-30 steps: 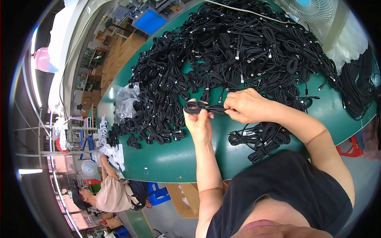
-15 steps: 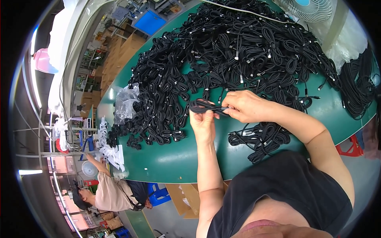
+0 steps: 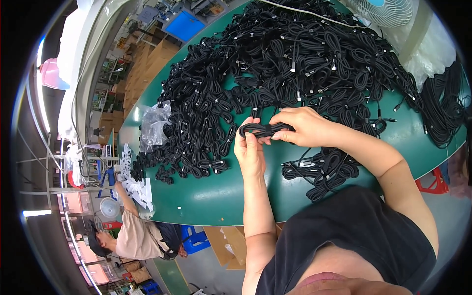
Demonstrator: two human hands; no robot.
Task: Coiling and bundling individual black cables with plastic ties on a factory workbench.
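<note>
A coiled black cable [image 3: 260, 131] is held between my two hands above the green table. My left hand [image 3: 250, 150] grips its looped left end, thumb on the near side and fingers behind. My right hand [image 3: 301, 128] is closed on the other end, fingers over the top and thumb below. A dark band wraps the coil's middle. Just nearer to me, by my right forearm, lies a small group of coiled black cables [image 3: 329, 169]. Beyond my hands spreads a large heap of bundled black cables [image 3: 295, 59] with pale metal plugs.
The green table [image 3: 206, 201] curves around in front of me. A clear plastic bag [image 3: 155, 129] rests at the heap's left edge, near white strips [image 3: 140, 191]. Long black cables [image 3: 440, 108] hang at the right. A fan [image 3: 383, 11] stands far right. A co-worker [image 3: 137, 238] is at left.
My right hand has shifted slightly left and up along the coil, and the coil's banded middle now shows. My left hand keeps its hold. The co-worker's arm has moved slightly.
</note>
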